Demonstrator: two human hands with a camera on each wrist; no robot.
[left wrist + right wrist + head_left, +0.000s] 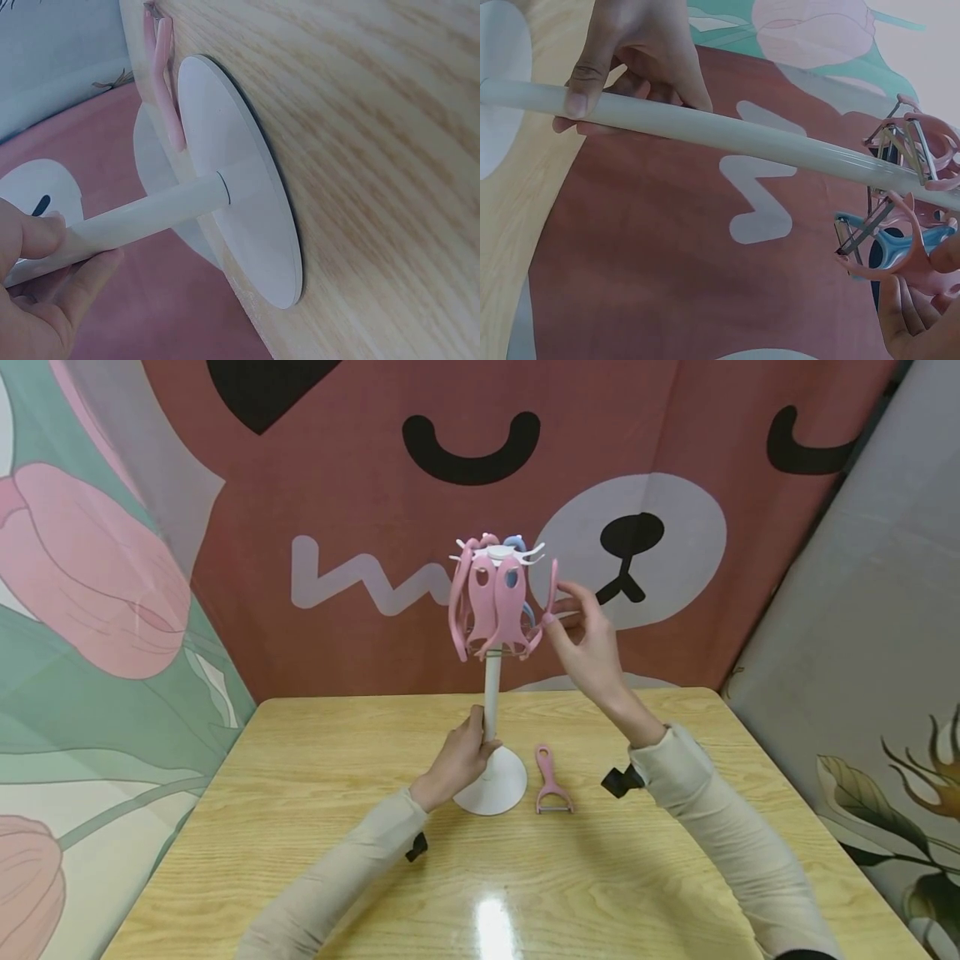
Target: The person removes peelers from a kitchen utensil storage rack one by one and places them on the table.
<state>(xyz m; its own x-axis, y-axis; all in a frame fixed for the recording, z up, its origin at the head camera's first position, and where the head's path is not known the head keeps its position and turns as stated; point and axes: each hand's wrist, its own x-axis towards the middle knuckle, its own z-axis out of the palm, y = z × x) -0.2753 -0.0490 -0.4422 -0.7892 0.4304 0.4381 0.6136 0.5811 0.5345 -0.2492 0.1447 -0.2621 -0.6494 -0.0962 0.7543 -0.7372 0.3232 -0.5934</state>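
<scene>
A white display stand with a round base stands upright on the table. My left hand grips its pole low down, thumb on one side and fingers on the other. Around the hooked white top hang several pink peelers and a blue peeler. On the right side of this cluster, my right hand pinches a pink peeler between thumb and fingers, close to the hooks. In the right wrist view, blades of the peelers show beside the pole, and the right hand is partly cut off.
Another pink peeler lies on the wooden table just right of the stand's base, blade end toward me. A printed cloth hangs behind the table. Black wrist-camera parts stick out from the right sleeve.
</scene>
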